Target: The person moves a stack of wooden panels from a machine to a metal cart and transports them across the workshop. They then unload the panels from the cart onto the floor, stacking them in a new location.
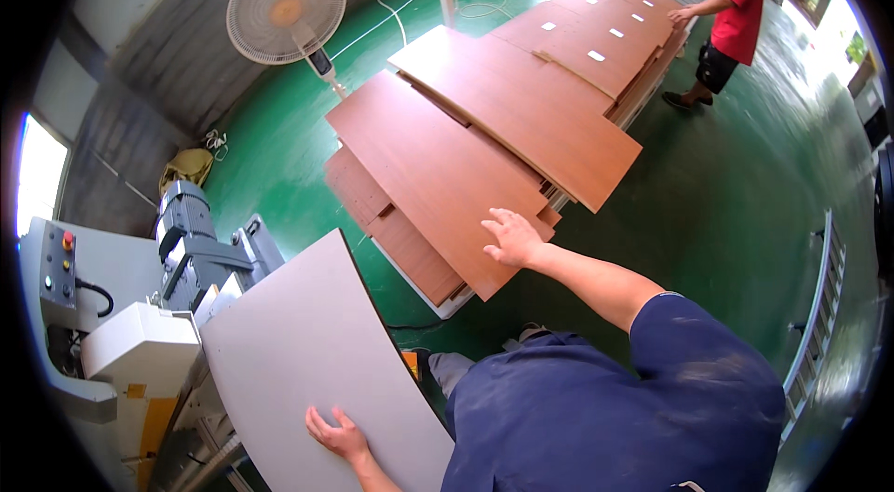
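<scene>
My left hand point(337, 436) lies on a large light-grey panel point(298, 324), its fingers apart and slightly bent. The panel has a thin dark edge on its right side and rests beside a machine. To the right, my right arm reaches out, and my right hand point(512, 239) is spread over the near right end of a reddish-brown wood panel point(419, 175); whether the fingertips touch it, I cannot tell. That panel lies on top of a stack of similar brown boards point(410, 245). Neither hand grips anything.
The machine has a grey motor point(186, 213) and a control panel point(60, 259) with buttons. A fan point(286, 8) stands behind the boards. Farther off, a person point(736, 17) in red touches more stacked boards point(582, 36). A metal rail frame point(815, 315) is at right.
</scene>
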Demonstrator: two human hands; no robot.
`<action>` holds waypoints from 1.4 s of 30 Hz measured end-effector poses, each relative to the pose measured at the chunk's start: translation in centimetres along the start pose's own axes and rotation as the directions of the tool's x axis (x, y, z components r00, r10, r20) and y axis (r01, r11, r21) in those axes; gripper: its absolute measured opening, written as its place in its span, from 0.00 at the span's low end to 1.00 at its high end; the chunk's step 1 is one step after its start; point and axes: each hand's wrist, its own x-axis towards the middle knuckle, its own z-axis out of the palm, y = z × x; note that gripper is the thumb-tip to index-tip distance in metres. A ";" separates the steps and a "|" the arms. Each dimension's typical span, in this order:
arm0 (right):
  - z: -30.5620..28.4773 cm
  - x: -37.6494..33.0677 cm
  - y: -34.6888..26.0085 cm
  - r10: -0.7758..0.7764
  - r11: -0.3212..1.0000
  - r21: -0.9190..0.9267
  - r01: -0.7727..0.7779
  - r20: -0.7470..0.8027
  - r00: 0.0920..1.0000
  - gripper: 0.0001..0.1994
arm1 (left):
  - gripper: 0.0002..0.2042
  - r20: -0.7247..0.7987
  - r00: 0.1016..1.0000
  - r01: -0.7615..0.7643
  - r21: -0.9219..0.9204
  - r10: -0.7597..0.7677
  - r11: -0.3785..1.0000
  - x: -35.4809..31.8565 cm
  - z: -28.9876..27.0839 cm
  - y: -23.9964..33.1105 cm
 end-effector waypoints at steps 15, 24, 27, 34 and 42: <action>-3.1 -2.4 -3.3 0.028 0.999 0.033 -0.030 0.039 0.999 0.30 | 0.20 0.022 1.000 -0.017 0.005 0.017 1.000 2.7 -3.2 -0.2; -5.8 -3.0 -5.4 0.054 0.998 0.022 -0.056 0.075 0.996 0.29 | 0.21 0.029 1.000 -0.012 0.015 0.011 1.000 4.2 -5.4 -0.3; -6.6 -3.1 -5.9 0.062 0.998 0.009 -0.063 0.081 0.995 0.29 | 0.21 0.041 0.999 0.022 -0.006 -0.022 1.000 4.7 -6.1 0.5; -6.6 -3.5 -5.5 0.076 0.996 0.033 -0.079 0.069 0.995 0.30 | 0.21 0.030 1.000 -0.002 -0.018 0.003 1.000 5.1 -6.3 0.6; -5.8 -7.1 -0.2 0.217 0.965 0.138 -0.223 0.058 0.975 0.30 | 0.29 0.115 0.992 -0.054 -0.056 0.060 0.997 5.8 -6.7 2.3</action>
